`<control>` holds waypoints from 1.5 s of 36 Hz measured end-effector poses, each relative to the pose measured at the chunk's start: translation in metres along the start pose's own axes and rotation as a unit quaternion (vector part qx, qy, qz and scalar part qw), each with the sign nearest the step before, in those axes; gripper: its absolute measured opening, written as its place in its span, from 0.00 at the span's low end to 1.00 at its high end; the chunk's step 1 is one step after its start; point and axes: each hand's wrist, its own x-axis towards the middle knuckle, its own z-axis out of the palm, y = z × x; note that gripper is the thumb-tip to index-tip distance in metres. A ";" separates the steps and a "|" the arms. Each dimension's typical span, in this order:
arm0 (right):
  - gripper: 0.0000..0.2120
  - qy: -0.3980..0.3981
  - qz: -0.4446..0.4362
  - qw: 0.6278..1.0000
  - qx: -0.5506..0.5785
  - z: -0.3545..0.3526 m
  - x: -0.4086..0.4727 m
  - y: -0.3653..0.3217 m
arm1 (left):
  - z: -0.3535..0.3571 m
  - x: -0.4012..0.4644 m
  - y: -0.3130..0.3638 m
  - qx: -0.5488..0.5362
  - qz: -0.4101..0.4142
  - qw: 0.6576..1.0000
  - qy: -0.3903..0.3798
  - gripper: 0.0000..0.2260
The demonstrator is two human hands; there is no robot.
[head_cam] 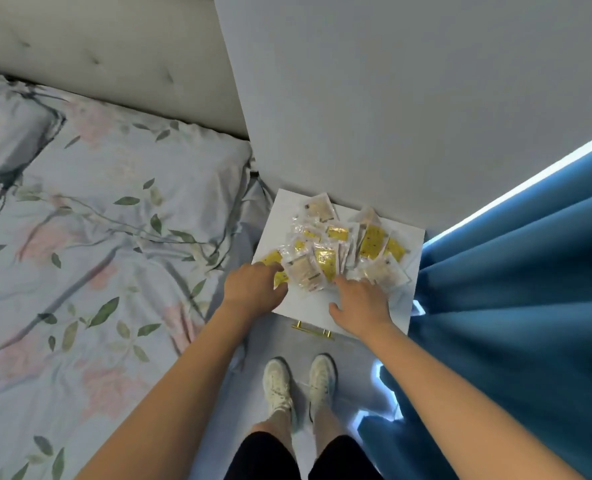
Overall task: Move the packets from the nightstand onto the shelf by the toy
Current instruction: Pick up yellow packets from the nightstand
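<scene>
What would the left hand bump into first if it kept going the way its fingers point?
Most likely the yellow packet at the pile's near-left edge on the nightstand. The left hand has fingertips right at it, perhaps already touching; depth is hard to judge from above.

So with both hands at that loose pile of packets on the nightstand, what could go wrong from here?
1. The clear and yellow plastic packets lie overlapped and scattered, so some may slip out when scooped.
2. One yellow packet by the left hand sits at the white nightstand's edge next to the floral bed; it could drop into the gap.
3. Packets near the right hand could slide toward the blue curtain.
</scene>
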 end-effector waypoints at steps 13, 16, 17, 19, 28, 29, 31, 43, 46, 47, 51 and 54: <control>0.14 0.037 0.049 0.979 0.195 0.105 0.133 0.001 | 0.089 0.085 -0.013 -0.324 -0.096 0.940 -0.053 0.14; 0.23 0.068 0.073 0.988 0.115 0.129 0.155 -0.008 | 0.109 0.099 -0.019 -0.434 -0.172 0.880 -0.083 0.15; 0.26 0.080 0.080 0.989 0.091 0.136 0.161 -0.012 | 0.114 0.103 -0.021 -0.478 -0.206 0.849 -0.091 0.15; 0.30 0.108 0.094 0.986 0.085 0.147 0.172 -0.016 | 0.122 0.111 -0.025 -0.546 -0.258 0.790 -0.104 0.11; 0.27 0.099 0.111 0.971 0.185 0.168 0.187 -0.026 | 0.155 0.142 -0.030 -0.528 -0.258 0.804 -0.090 0.14; 0.27 0.099 0.111 0.970 0.192 0.170 0.184 -0.028 | 0.158 0.145 -0.028 -0.522 -0.261 0.808 -0.082 0.14; 0.23 0.096 0.109 0.972 0.187 0.176 0.179 -0.034 | 0.164 0.149 -0.026 -0.494 -0.267 0.826 -0.060 0.17; 0.13 0.052 0.161 0.777 0.606 0.178 0.158 -0.048 | 0.169 0.144 -0.052 -0.578 -0.204 0.789 -0.036 0.06; 0.04 0.049 0.105 0.788 0.605 0.170 0.161 -0.047 | 0.168 0.138 -0.072 -0.598 -0.191 0.778 0.023 0.02; 0.04 0.064 0.085 0.802 0.587 0.168 0.165 -0.049 | 0.170 0.137 -0.080 -0.602 -0.206 0.770 0.042 0.02; 0.18 0.075 0.061 0.933 0.346 0.163 0.188 -0.065 | 0.176 0.130 -0.100 -0.629 -0.281 0.718 0.105 0.19; 0.37 0.057 0.072 0.981 0.173 0.159 0.200 -0.082 | 0.180 0.126 -0.108 -0.604 -0.288 0.734 0.113 0.21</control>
